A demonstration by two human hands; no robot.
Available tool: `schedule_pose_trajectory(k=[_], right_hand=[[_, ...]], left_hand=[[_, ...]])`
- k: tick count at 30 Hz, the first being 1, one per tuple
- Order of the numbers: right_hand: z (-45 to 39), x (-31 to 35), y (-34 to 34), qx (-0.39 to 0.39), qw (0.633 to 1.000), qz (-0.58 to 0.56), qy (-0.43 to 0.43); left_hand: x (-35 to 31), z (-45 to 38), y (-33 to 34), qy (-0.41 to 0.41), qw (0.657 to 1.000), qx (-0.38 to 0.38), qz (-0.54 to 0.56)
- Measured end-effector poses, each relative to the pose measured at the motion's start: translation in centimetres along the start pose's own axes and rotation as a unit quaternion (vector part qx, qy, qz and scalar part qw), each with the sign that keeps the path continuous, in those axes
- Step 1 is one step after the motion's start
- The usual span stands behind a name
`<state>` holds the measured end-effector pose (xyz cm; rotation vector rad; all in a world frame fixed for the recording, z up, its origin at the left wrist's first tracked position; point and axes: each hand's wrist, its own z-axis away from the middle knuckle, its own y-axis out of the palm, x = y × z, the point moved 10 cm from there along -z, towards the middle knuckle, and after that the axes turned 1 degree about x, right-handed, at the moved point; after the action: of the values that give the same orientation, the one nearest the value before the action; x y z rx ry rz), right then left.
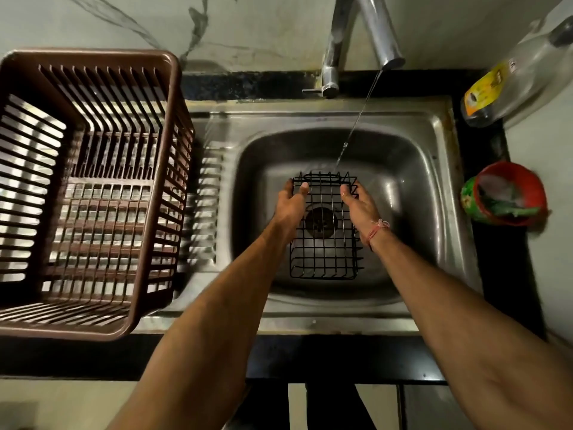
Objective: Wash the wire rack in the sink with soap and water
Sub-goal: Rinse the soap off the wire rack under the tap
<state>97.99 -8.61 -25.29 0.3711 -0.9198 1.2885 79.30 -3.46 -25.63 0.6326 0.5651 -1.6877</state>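
Observation:
A black wire rack [325, 249] hangs over the middle of the steel sink [428, 169], above the drain. My left hand [290, 203] grips its left edge near the far end, thumb over the wire. My right hand [361, 206] grips the right edge opposite, a red thread round the wrist. A thin stream of water [356, 122] runs from the chrome tap [381, 29] and lands just past the rack's far right corner.
A big brown slatted plastic basket [90, 193] stands on the draining board at the left. On the right counter lie a clear bottle with a yellow label [508, 85] and a red tub [508, 193] holding a green scrubber. A black counter edge runs along the front.

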Motion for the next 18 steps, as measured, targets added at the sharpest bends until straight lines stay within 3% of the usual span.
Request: schedule_pose_trajectory(k=[11,16,18], right_hand=[[-0.8,-0.8,1.0,0.007,1.000,0.003,-0.003],[0.5,2.4,-0.4,-0.016,0.999,-0.025,-0.030],[1.4,5.4,-1.4,-0.025,0.997,-0.026,-0.063]], left_hand=[[0.0,-0.8,-0.7,0.031,1.000,0.002,-0.007],[-4.1,1.9,-2.7,0.111,0.989,-0.096,0.004],[-6.7,3.5,-2.9,0.139,0.985,-0.104,0.009]])
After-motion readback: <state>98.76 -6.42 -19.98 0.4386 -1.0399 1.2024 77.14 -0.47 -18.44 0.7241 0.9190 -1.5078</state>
